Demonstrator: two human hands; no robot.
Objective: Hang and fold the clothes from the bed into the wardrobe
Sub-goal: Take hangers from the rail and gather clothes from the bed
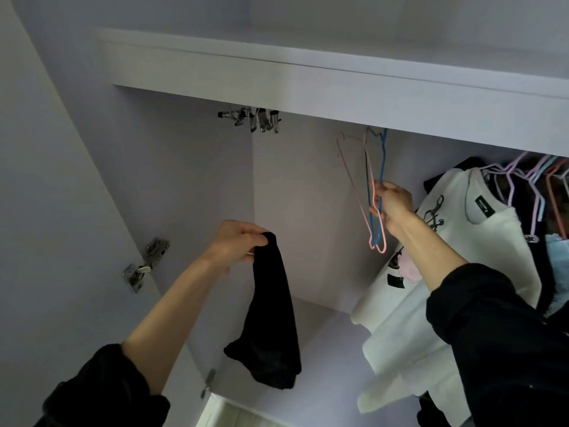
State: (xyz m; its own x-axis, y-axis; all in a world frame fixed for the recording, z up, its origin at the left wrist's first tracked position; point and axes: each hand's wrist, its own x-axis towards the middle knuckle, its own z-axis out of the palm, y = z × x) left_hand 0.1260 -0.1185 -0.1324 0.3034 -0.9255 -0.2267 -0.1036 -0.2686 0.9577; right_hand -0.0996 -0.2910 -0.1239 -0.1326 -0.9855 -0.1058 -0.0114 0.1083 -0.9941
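Wardrobe (pixel 277 186) interior fills my view, door w/ hinge (pixel 144 263) at left. My left hand (pixel 237 245) pinches a black garment (pixel 271 315), hanging free. Right hand (pixel 394 204) has its grip curled round pink and blue hangers (pixel 374 217), hooks hidden behind the top edge. Risk: the hangers tangle, so pulling one drags both, or snags the white shirt (pixel 455 241) just beside. Open room lies left of the hangers, btwn hands.

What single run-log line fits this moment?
left hand: holds black garment | right hand: grips pink and blue hangers | white shirt: hung
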